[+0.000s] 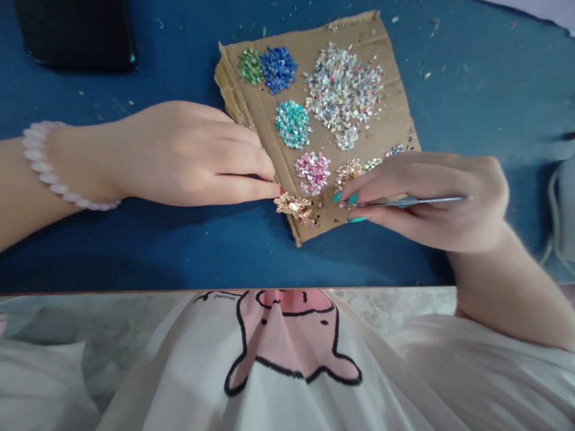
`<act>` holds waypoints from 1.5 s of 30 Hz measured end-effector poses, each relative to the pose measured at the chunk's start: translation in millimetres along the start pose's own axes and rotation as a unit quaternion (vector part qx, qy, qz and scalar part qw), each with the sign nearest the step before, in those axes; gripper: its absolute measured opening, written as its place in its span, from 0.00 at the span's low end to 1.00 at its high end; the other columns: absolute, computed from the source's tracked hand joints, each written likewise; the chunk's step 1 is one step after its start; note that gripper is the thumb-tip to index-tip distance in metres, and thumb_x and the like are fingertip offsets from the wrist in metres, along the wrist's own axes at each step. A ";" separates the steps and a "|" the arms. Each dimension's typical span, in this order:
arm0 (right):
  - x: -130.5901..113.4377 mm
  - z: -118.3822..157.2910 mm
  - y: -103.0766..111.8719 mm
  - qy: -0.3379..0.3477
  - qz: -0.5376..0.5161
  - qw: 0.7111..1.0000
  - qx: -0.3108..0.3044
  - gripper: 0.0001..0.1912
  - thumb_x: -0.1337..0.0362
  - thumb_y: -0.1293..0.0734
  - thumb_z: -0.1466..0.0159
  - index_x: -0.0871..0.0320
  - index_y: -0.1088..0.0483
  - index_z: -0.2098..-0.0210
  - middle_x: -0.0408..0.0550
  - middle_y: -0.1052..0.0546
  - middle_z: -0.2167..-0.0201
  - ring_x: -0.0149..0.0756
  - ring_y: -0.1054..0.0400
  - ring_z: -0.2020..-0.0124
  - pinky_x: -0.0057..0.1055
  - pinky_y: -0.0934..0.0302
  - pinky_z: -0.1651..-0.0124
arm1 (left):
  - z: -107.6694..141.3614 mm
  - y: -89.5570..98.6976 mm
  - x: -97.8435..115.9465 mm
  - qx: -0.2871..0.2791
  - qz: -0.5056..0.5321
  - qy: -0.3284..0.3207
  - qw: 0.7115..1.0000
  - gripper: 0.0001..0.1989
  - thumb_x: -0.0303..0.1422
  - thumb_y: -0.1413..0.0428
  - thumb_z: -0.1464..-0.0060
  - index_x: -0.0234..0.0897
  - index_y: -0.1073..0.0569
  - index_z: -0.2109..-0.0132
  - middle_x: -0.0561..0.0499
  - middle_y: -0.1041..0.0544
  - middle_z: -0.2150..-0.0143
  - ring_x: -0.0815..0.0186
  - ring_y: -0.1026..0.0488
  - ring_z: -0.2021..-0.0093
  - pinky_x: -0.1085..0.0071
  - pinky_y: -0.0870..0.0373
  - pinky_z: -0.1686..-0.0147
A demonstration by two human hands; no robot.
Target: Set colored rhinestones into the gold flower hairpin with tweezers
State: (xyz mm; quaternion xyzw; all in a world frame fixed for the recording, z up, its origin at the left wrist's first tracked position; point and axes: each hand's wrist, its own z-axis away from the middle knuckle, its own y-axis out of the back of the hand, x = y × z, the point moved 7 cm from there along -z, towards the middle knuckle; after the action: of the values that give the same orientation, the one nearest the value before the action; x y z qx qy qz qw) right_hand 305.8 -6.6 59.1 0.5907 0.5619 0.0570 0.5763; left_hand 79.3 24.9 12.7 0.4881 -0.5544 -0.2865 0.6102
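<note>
My left hand [197, 155] is closed, its fingertips pinching a gold flower-shaped ornament [294, 206] at the lower left corner of a cardboard piece [323, 230]. In my right hand [431, 191] a pair of slim metal tweezers [417, 201] is gripped, the tips pointing left toward the ornament but apart from it. Whether the tips hold a chip is too small to tell. Near the fingers lie a pink chip pile [313, 172] and a peach chip pile [349, 172], the latter partly hidden by my right hand.
Farther up the cardboard are a turquoise pile [293, 124], a blue pile [278, 69], a green pile [250, 66] and a large mixed whitish pile [344, 90]. A black object [76, 33] lies at the upper left of the blue table [179, 245], whose front edge is near my shirt.
</note>
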 end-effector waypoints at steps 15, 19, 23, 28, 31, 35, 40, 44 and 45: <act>1.4 -1.8 -0.9 -0.002 0.006 1.000 -0.004 0.05 0.64 0.23 0.32 0.45 0.18 0.61 0.38 0.13 0.67 0.38 0.18 0.69 0.37 0.25 0.66 | -4.9 6.2 2.4 0.034 0.022 0.008 0.999 0.31 0.49 0.65 0.19 0.52 0.17 0.39 0.60 0.15 0.42 0.60 0.20 0.32 0.59 0.26 0.26; 0.5 -0.3 2.1 0.017 0.009 1.000 0.011 0.05 0.65 0.23 0.32 0.46 0.18 0.60 0.39 0.13 0.67 0.38 0.18 0.70 0.36 0.26 0.67 | -4.1 6.0 -1.8 0.033 0.059 0.031 0.997 0.28 0.52 0.60 0.21 0.52 0.19 0.37 0.59 0.14 0.44 0.59 0.21 0.31 0.55 0.28 0.25; 1.4 -0.4 4.9 0.020 0.007 1.000 0.009 0.07 0.66 0.23 0.32 0.44 0.17 0.59 0.38 0.13 0.67 0.38 0.18 0.69 0.37 0.26 0.68 | -0.7 3.4 -3.2 0.027 0.044 0.009 0.999 0.26 0.49 0.62 0.20 0.61 0.24 0.32 0.65 0.17 0.39 0.62 0.25 0.27 0.60 0.32 0.23; -0.5 -1.2 6.5 0.039 0.004 0.999 0.012 0.08 0.68 0.23 0.33 0.44 0.18 0.61 0.39 0.13 0.66 0.36 0.18 0.68 0.35 0.25 0.67 | 3.3 -1.1 -2.1 0.006 0.004 -0.021 1.000 0.27 0.45 0.64 0.20 0.57 0.29 0.27 0.61 0.19 0.34 0.57 0.29 0.25 0.54 0.32 0.22; 0.9 -0.1 3.8 0.023 0.004 1.000 0.002 0.09 0.67 0.25 0.31 0.43 0.18 0.59 0.39 0.14 0.66 0.38 0.18 0.69 0.37 0.26 0.67 | 4.8 -0.3 -3.8 0.016 0.024 -0.014 0.999 0.26 0.46 0.62 0.20 0.59 0.31 0.26 0.62 0.20 0.33 0.57 0.29 0.24 0.53 0.35 0.21; 0.6 1.4 2.8 0.022 0.000 1.000 0.003 0.07 0.66 0.25 0.31 0.43 0.18 0.58 0.39 0.14 0.67 0.39 0.19 0.69 0.38 0.27 0.68 | 4.2 4.3 -7.4 0.052 0.062 0.012 0.997 0.24 0.48 0.59 0.21 0.63 0.28 0.28 0.65 0.19 0.35 0.58 0.26 0.27 0.53 0.36 0.21; 0.5 0.9 3.2 0.025 -0.005 1.000 0.006 0.07 0.67 0.24 0.32 0.45 0.18 0.60 0.40 0.14 0.67 0.38 0.19 0.69 0.37 0.27 0.67 | 0.4 1.1 -0.3 0.017 0.006 -0.018 1.000 0.28 0.44 0.65 0.20 0.57 0.24 0.31 0.62 0.18 0.36 0.58 0.25 0.28 0.54 0.30 0.24; 1.1 1.5 2.6 0.022 -0.005 1.000 0.007 0.08 0.66 0.25 0.31 0.43 0.18 0.59 0.38 0.14 0.67 0.38 0.19 0.69 0.38 0.27 0.67 | 0.3 1.9 1.5 0.018 -0.014 -0.026 0.999 0.29 0.43 0.66 0.19 0.54 0.24 0.31 0.60 0.19 0.34 0.59 0.26 0.27 0.55 0.30 0.24; 1.3 1.7 1.9 0.020 -0.002 1.000 0.005 0.08 0.66 0.25 0.31 0.43 0.18 0.58 0.38 0.14 0.67 0.39 0.19 0.69 0.38 0.27 0.68 | 0.3 1.9 0.9 0.018 -0.008 -0.022 1.000 0.28 0.43 0.65 0.19 0.54 0.24 0.31 0.60 0.18 0.34 0.59 0.27 0.26 0.55 0.31 0.23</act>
State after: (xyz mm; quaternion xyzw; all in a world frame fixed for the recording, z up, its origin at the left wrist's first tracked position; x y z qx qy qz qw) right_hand 308.7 -6.1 59.1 0.5913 0.5747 0.0652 0.5620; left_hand 78.8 24.7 14.7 0.4969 -0.5688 -0.2927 0.5864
